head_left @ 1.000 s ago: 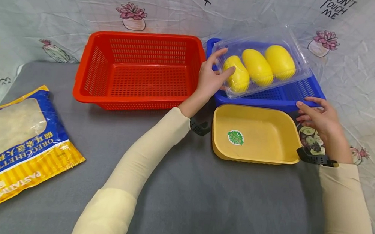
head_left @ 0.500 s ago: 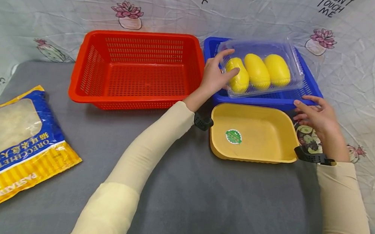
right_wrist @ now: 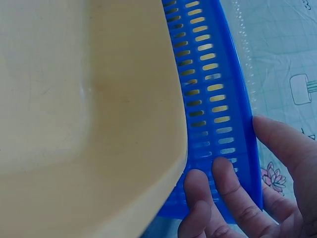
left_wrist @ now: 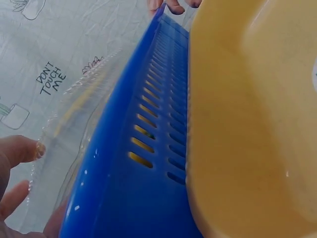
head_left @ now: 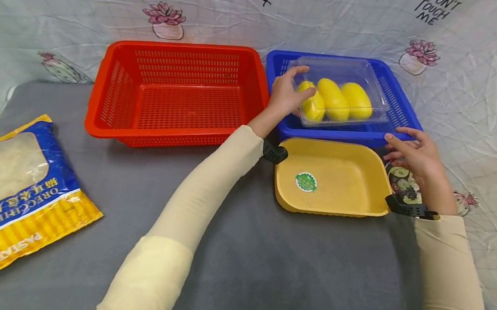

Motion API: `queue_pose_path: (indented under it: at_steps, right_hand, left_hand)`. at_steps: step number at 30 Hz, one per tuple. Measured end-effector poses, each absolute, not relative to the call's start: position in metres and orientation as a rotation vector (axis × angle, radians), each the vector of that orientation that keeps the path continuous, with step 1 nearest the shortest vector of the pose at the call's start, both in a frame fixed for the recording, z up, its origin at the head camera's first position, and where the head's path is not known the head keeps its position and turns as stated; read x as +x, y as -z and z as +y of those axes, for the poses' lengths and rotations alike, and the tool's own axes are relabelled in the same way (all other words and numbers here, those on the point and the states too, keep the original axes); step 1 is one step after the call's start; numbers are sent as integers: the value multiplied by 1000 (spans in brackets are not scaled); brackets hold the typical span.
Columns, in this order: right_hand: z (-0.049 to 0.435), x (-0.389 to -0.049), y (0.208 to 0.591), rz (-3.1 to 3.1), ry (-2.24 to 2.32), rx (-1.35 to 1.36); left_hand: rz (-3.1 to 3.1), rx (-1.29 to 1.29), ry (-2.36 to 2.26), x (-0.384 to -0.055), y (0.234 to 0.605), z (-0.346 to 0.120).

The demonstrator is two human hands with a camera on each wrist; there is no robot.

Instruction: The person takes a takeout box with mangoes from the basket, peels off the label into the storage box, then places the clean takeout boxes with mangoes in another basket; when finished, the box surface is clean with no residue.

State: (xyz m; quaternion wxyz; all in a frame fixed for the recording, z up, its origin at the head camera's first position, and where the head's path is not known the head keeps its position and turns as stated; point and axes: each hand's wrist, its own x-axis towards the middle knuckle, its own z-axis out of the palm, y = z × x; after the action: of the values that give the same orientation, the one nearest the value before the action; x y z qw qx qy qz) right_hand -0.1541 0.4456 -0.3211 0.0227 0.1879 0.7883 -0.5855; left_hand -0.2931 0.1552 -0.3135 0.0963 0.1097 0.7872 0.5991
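In the head view, my left hand holds the left end of a clear plastic box with three yellow mango-like fruits inside. The box sits within the blue basket, slightly askew. From the left wrist view, fingertips touch the ridged rim of the clear box. My right hand grips the front right corner of the basket. There the thumb lies on the rim, while other fingers bend against the slotted outer wall.
A yellow tray with a green sticker stands right in front of the blue basket. To the left is a red basket. A blue and yellow pasta bag lies at the far left. Patterned cloth hangs behind.
The clear box has come down from a raised tilt and now lies lower and flatter in the blue basket. My left hand keeps hold of it; my right stays at the basket corner.
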Motion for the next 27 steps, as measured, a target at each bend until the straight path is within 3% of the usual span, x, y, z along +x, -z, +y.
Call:
queue_pose_path:
  at_steps: [17, 27]
  right_hand:
    - [446, -154, 322, 2448, 1819, 585]
    - [444, -154, 323, 2452, 1805, 577]
  left_hand:
    - [2449, 498, -1505, -297, 310, 154]
    - [2310, 399, -1503, -299, 308, 145]
